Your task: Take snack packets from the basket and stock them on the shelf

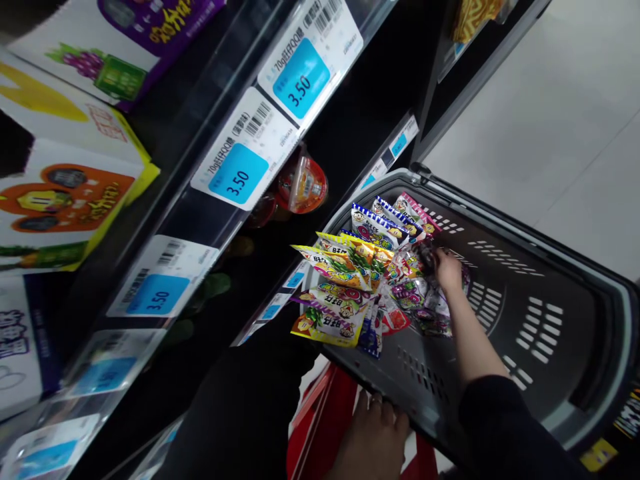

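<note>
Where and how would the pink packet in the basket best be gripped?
Probably pinch the pink packet by its striped edge, from above, on the side facing the basket's bare floor: that edge shows uncovered, while blue packets crowd its other side.

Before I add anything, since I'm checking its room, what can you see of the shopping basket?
The shopping basket looks like dark grey plastic, with a paler rim and rows of slots. It is open, beside the shelves, colourful packets bunched toward them. The right hand is inside, at the packets; the left hand is at its near edge.
</note>
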The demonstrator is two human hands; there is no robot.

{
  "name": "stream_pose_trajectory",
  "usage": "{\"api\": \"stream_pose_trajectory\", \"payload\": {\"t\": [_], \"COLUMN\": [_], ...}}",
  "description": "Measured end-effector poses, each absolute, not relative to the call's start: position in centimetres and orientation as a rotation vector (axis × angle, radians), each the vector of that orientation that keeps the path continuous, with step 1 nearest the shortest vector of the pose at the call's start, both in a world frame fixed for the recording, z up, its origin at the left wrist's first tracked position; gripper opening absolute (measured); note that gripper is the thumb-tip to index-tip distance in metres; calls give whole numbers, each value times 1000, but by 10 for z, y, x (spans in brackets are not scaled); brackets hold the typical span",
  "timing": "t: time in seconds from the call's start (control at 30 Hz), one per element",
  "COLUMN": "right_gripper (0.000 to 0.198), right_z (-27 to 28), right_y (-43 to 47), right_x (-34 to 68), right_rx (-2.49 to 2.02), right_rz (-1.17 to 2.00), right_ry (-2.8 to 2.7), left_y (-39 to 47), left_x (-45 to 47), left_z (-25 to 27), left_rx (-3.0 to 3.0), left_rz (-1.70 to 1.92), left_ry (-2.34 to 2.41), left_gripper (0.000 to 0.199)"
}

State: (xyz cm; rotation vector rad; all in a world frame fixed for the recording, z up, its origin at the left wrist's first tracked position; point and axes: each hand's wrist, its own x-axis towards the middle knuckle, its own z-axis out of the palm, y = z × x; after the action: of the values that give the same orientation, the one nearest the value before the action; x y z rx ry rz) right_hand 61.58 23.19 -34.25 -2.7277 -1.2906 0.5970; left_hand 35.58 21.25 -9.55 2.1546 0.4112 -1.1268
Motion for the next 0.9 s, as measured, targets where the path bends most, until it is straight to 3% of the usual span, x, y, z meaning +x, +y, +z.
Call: {"api": "stream_pose_trajectory", "payload": {"t": [0.23,0.57,0.73,0.9], "right_gripper": [32,58,38,31], "right_z": [-345,-352,-359,-344], "right_y": [223,169,158,141], "right_x": [636,602,617,625], "right_rx": [-2613,-2881,-2949,-2895], "right_rz": [670,397,645,489], "right_ry": [-1460,-1099,-1275,-807], "left_y": [210,214,215,217], "left_x": [355,361,361,366], "left_z": [-95,-92,-90,-89], "left_rx": [2158,2152,2151,2072], "left_rz": [-1117,-1146,-1114,-1199], "left_ry": [415,400,417,406], "left_gripper": [40,39,39,43]}}
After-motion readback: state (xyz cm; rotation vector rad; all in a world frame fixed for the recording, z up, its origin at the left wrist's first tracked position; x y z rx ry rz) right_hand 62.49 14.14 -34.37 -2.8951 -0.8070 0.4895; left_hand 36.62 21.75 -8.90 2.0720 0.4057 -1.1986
